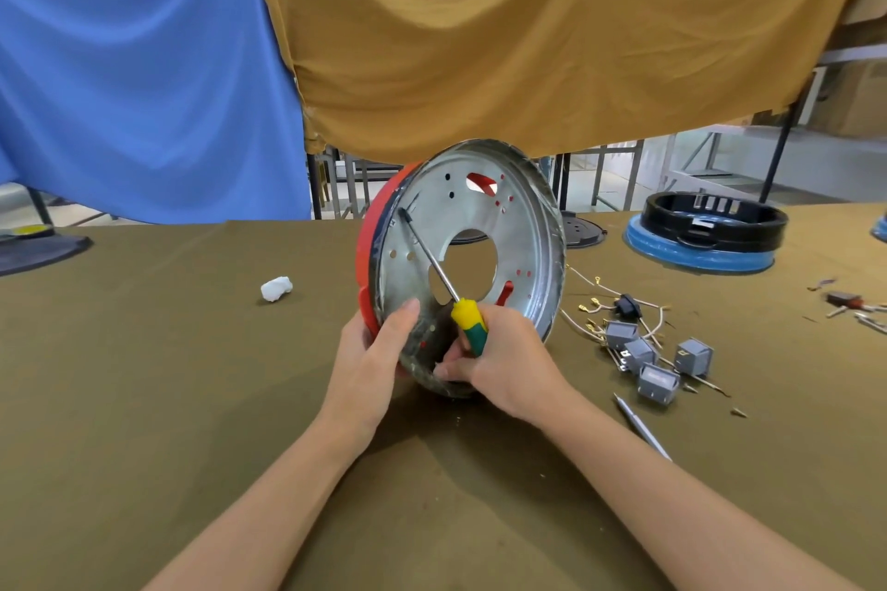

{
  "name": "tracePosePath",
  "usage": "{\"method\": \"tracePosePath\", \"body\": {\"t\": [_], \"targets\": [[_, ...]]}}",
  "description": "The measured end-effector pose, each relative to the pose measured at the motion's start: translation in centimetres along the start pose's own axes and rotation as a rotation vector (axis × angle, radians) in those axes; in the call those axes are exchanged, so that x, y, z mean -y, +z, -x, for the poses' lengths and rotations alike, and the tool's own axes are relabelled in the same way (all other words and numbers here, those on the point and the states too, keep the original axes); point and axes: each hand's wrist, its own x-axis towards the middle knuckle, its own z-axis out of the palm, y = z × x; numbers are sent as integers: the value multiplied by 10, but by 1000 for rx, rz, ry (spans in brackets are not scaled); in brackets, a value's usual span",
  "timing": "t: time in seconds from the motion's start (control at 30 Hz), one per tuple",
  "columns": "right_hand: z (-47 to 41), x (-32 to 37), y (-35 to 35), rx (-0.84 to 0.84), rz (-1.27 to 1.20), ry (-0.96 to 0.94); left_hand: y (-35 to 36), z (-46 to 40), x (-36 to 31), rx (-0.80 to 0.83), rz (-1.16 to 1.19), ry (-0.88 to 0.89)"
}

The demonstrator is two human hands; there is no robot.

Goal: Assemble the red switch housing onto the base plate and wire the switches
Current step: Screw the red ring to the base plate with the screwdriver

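Note:
A round metal base plate (518, 226) with a centre hole stands on edge above the table, tilted toward me. The red switch housing (372, 230) sits behind it and shows along the left rim and through the plate's slots. My left hand (379, 350) grips the plate's lower left rim. My right hand (499, 360) holds a screwdriver (468, 319) with a yellow and green handle; its shaft runs up-left and its tip rests on the plate near the upper left rim. Several grey switches (648, 358) and loose wires (595, 302) lie on the table to the right.
The table is covered in olive cloth (168, 374). A white wad (276, 288) lies left of the plate. A thin metal tool (641, 425) lies right of my right forearm. A black ring on a blue base (705, 235) stands at the back right. Small parts (849, 302) lie far right.

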Motion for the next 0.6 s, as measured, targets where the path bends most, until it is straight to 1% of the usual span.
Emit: {"method": "tracePosePath", "body": {"t": [0.13, 0.27, 0.4, 0.6], "targets": [[1, 1, 1, -40, -13, 14, -2, -1, -1, 5, -9, -4], [2, 1, 0, -44, -36, 36, -2, 0, 0, 25, -25, 12], [2, 0, 2, -76, -70, 93, 0, 1, 0, 39, -41, 1], [1, 2, 2, -92, -73, 104, 0, -3, 2, 2, 18, -31]]}}
